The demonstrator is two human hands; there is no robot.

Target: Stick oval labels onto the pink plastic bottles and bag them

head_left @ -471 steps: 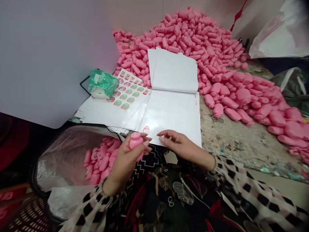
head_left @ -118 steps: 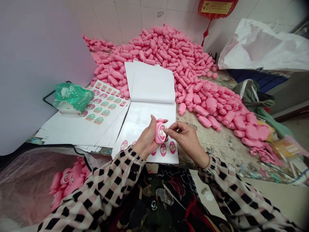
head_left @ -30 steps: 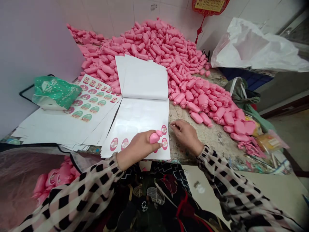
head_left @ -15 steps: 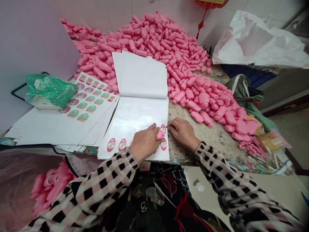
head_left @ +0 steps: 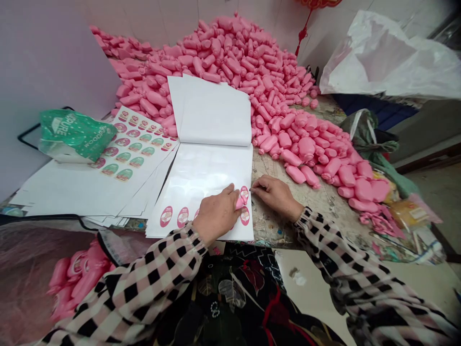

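1. Pile of pink bottles (head_left: 234, 53), at 12 o'clock from both hands: best left undisturbed behind the work.
2. Sticker sheet (head_left: 205, 168), at 12 o'clock from the left hand (head_left: 216, 214): keep flat, without creasing.
3. Left hand, wrapped around a pink bottle (head_left: 239, 203) above the sheet's 5 o'clock corner: use as a light weight.
4. Right hand (head_left: 275, 194), at 3 o'clock from the left, poised by the sheet's edge; cannot tell whether pinching anything: work slowly.
5. Held bottle, mostly hidden apart from the neck: keep one face unsmudged.
6. Upper oval sticker (head_left: 244, 191), at 2 o'clock from the left hand: probably best peeled rim first, glue untouched.
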